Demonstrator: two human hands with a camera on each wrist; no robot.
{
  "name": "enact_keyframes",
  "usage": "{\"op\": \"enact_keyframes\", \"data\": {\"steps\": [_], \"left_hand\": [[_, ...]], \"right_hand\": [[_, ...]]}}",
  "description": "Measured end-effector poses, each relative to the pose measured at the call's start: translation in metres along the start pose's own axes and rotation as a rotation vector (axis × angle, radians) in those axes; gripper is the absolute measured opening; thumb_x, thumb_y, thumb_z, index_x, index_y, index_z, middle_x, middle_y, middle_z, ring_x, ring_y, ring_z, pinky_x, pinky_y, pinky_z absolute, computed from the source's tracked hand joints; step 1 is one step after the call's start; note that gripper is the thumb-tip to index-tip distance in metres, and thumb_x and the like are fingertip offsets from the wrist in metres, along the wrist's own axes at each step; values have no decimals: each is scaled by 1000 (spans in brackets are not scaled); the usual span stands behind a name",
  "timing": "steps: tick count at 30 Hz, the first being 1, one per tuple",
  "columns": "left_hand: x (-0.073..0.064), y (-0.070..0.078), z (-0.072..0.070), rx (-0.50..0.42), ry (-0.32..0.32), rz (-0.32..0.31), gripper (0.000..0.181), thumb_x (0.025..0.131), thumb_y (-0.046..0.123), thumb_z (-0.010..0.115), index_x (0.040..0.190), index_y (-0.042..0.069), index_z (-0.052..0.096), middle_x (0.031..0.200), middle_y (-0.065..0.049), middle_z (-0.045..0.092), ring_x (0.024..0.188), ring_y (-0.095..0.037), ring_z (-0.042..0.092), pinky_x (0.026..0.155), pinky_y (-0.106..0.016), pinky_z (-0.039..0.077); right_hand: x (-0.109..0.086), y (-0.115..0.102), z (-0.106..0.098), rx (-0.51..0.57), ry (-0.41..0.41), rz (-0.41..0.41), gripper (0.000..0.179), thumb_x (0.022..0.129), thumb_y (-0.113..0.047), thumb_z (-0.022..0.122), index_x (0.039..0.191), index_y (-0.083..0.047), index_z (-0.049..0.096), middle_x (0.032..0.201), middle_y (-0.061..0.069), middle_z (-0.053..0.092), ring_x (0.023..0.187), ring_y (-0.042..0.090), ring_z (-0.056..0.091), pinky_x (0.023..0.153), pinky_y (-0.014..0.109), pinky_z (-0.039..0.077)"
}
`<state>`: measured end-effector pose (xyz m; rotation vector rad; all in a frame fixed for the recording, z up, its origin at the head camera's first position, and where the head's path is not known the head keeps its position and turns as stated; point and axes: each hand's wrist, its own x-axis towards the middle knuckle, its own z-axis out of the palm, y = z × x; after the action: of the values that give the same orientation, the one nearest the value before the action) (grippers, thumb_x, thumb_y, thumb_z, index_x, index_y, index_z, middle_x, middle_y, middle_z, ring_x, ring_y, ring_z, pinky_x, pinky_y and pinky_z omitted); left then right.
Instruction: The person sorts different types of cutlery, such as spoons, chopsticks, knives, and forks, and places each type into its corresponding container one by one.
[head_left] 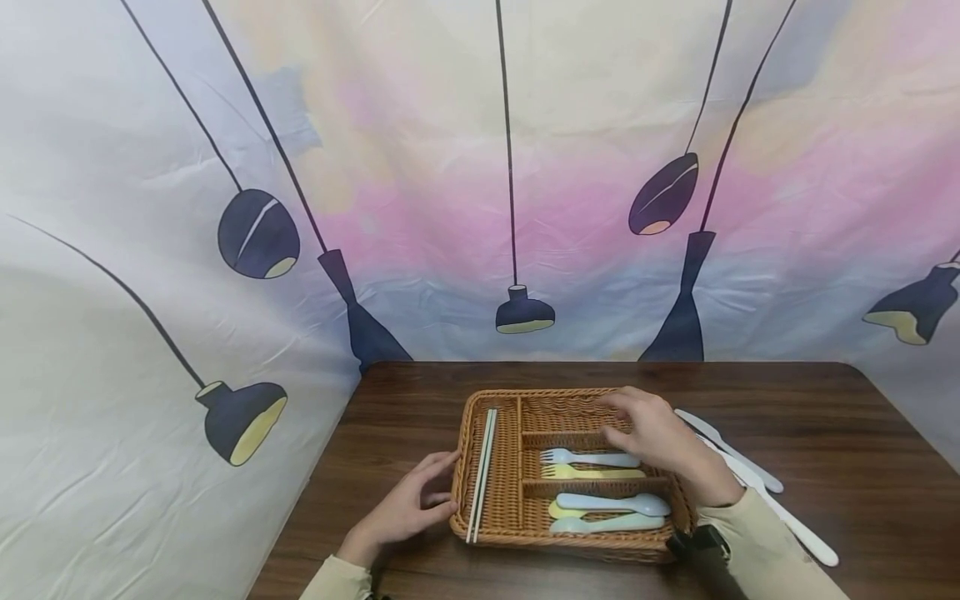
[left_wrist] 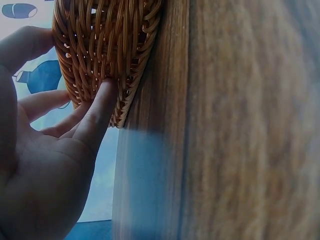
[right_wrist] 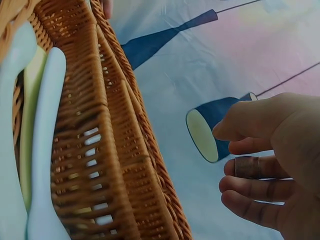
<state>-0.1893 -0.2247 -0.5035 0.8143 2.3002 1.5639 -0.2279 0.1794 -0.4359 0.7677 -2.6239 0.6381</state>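
A brown wicker cutlery basket (head_left: pixel 521 467) lies on the table, divided into compartments. My left hand (head_left: pixel 406 506) touches its left side, fingertips against the weave, as the left wrist view shows of the basket wall (left_wrist: pixel 95 50). Over the back right compartment hovers my right hand (head_left: pixel 654 433), fingers loosely bent and holding nothing. A pair of chopsticks (head_left: pixel 482 475) lies lengthwise in the left compartment. In the middle compartment are a pale blue fork (head_left: pixel 592 458) and a yellow fork (head_left: pixel 600 472). Several spoons (head_left: pixel 622 503), blue, yellow and pale green, fill the front one.
Two white knives (head_left: pixel 795 525) lie on the dark wooden table (head_left: pixel 862 450), right of the basket and partly behind the right forearm. A curtain (head_left: pixel 450 167) printed with hanging lamps stands behind the table and along its left side.
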Motion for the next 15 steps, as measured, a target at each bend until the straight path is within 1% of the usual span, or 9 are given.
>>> {"op": "enact_keyframes", "data": {"steps": [1, 2, 5, 7, 8, 11, 13, 15], "left_hand": [[0, 0, 0, -1, -1, 8, 75, 90, 12, 69, 152, 0, 28, 148, -23, 29, 131, -46, 39, 100, -28, 52], [0, 0, 0, -3, 0, 9, 75, 90, 12, 69, 152, 0, 28, 148, -23, 29, 131, -46, 39, 100, -28, 52], [0, 0, 0, -6, 1, 11, 74, 90, 12, 69, 152, 1, 28, 149, -22, 29, 131, -45, 39, 100, -28, 52], [0, -1, 0, 3, 6, 19, 74, 91, 13, 69, 152, 1, 29, 148, -22, 30, 132, -45, 38, 99, -28, 53], [0, -1, 0, 7, 10, 17, 74, 91, 13, 69, 152, 1, 29, 148, -21, 30, 133, -44, 37, 99, -28, 53], [-1, -3, 1, 15, 16, 32, 72, 91, 13, 68, 151, 1, 30, 147, -21, 32, 134, -44, 36, 98, -28, 53], [-1, -3, 1, 16, 17, 37, 72, 92, 13, 68, 151, 1, 30, 147, -21, 32, 134, -44, 35, 98, -29, 54], [-1, -3, 1, 14, 16, 39, 72, 92, 13, 68, 151, 1, 30, 147, -22, 32, 134, -45, 35, 98, -29, 54]], "right_hand": [[-1, 2, -1, 0, 8, 6, 33, 83, -16, 75, 114, -8, 69, 101, 5, 66, 72, 13, 56, 52, 21, 42], [-2, 3, -2, -2, 15, 15, 33, 83, -16, 74, 115, -8, 69, 102, 5, 66, 71, 13, 56, 52, 21, 41], [-5, 8, -6, -3, 43, 24, 33, 83, -15, 73, 115, -7, 69, 101, 5, 66, 71, 14, 56, 52, 22, 41], [-7, 11, -9, 1, 59, 34, 33, 83, -15, 74, 114, -6, 69, 101, 5, 67, 73, 16, 60, 54, 23, 45], [-8, 13, -10, 5, 60, 45, 34, 83, -15, 74, 115, -6, 69, 99, 4, 66, 73, 15, 59, 53, 22, 45], [-12, 17, -15, 12, 54, 82, 34, 83, -15, 75, 115, -6, 69, 98, 4, 66, 75, 16, 60, 55, 24, 48], [-14, 21, -18, 4, 48, 104, 35, 84, -16, 75, 116, -5, 69, 98, 5, 65, 74, 16, 59, 54, 25, 46], [-17, 25, -21, -13, 53, 112, 35, 84, -16, 75, 116, -5, 68, 98, 7, 66, 75, 17, 60, 55, 26, 47]]}}
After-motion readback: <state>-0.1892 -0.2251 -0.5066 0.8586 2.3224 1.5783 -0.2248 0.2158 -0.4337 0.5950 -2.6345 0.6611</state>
